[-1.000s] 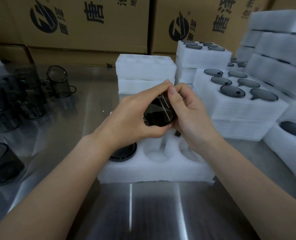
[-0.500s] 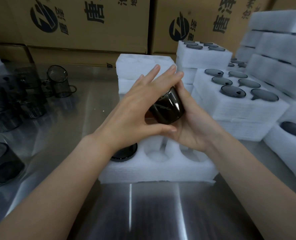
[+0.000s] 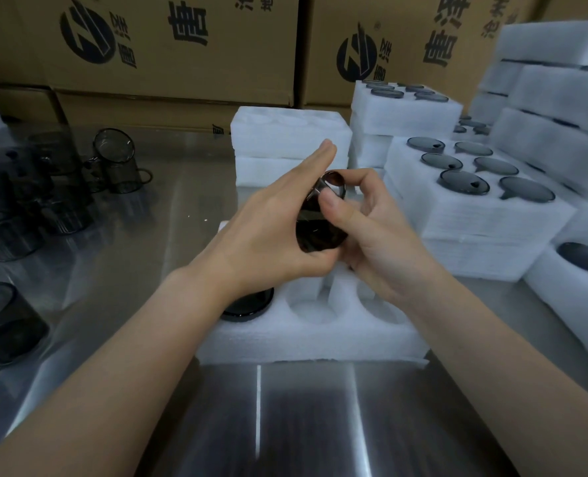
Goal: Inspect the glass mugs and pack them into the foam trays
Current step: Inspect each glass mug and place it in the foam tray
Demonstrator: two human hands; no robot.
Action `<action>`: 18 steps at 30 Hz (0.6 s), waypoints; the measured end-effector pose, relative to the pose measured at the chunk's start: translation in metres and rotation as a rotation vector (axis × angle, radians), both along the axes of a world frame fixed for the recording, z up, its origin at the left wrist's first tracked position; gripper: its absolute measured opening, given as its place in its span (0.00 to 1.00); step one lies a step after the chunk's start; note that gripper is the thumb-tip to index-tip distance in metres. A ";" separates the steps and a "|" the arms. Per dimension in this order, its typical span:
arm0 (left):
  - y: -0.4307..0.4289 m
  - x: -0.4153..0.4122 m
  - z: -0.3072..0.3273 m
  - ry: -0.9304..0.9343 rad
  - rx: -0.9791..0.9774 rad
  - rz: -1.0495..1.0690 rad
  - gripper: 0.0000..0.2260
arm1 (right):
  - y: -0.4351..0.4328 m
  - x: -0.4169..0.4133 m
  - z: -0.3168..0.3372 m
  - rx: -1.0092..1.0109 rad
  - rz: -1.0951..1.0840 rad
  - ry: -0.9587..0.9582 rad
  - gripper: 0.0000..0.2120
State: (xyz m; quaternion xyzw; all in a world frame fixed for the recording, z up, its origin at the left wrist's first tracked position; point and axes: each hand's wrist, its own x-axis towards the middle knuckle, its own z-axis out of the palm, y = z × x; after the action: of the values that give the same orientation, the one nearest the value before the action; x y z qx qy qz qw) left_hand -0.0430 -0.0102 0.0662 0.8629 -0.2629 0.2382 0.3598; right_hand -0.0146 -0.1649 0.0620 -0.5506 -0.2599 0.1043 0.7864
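A dark smoked glass mug (image 3: 315, 232) is held tilted between both hands above the white foam tray (image 3: 306, 339). My left hand (image 3: 268, 228) cups its left side, fingers stretched out along it. My right hand (image 3: 371, 228) holds its right side, thumb on the glass and fingers curled around the handle loop (image 3: 334, 182). One mug (image 3: 251, 306) sits in the tray's front left pocket, partly hidden by my left wrist. Two round pockets to its right stand empty.
Several loose dark mugs (image 3: 117, 166) stand on the steel table at the left, one close by (image 3: 0, 325). Filled foam trays (image 3: 475, 208) are stacked at the right, empty trays (image 3: 289, 139) behind. Cardboard boxes (image 3: 168, 46) line the back.
The mug has been turned in my hands: its handle loop now points up and away. My right thumb moved onto the glass, and my left fingers stretched along its side.
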 end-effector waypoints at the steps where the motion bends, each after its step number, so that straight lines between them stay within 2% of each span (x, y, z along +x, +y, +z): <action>1: 0.000 0.000 0.000 -0.007 0.001 -0.008 0.41 | -0.001 0.000 0.000 -0.004 -0.009 -0.001 0.20; 10: -0.001 0.000 0.002 -0.055 0.091 -0.125 0.40 | -0.004 0.002 0.002 0.063 -0.089 0.020 0.09; 14: 0.004 0.004 0.000 -0.103 0.081 -0.069 0.40 | -0.003 0.002 0.002 0.099 -0.076 0.002 0.06; 16: 0.006 0.005 -0.001 -0.170 0.036 0.007 0.40 | -0.002 0.003 0.004 0.129 -0.076 0.025 0.07; 18: 0.007 0.006 -0.002 -0.210 -0.012 0.069 0.37 | -0.002 0.003 0.006 0.179 -0.066 0.088 0.13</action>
State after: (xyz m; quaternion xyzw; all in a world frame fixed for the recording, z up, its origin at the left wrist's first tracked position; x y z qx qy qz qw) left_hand -0.0373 -0.0034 0.0640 0.8396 -0.2680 0.3413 0.3268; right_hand -0.0114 -0.1672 0.0680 -0.4813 -0.2150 0.0787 0.8461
